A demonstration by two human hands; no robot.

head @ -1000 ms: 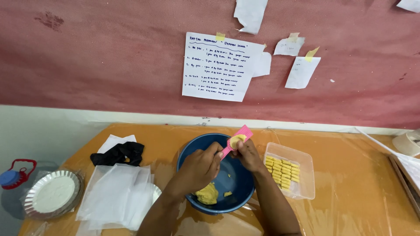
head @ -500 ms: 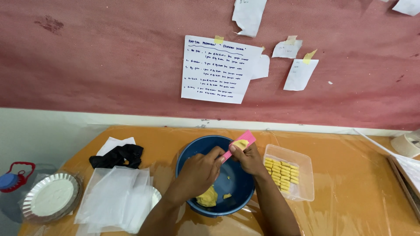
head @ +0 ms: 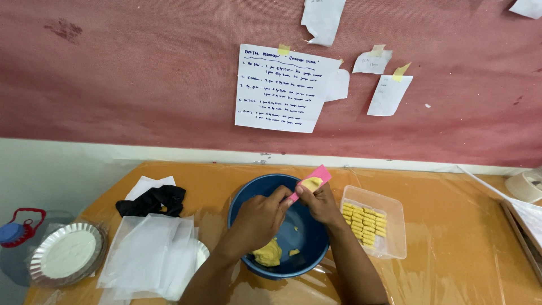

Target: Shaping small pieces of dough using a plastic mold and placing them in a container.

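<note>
A pink scraper with a dab of yellow dough on its blade is held over a blue bowl. My right hand grips the scraper from the right. My left hand meets it from the left, fingertips pinched at the scraper's lower end. Inside the bowl lies a lump of yellow dough with a small crumb beside it. A clear plastic tray with rows of small yellow dough pieces stands just right of the bowl.
On the orange plastic-covered table lie a stack of translucent sheets, a black cloth and a foil dish at left. A bottle with a blue cap stands at the far left. Paper notes hang on the red wall.
The view has shifted slightly. Both hands stay over the bowl with the scraper; the left hand's fingers have moved up to the scraper's lower end.
</note>
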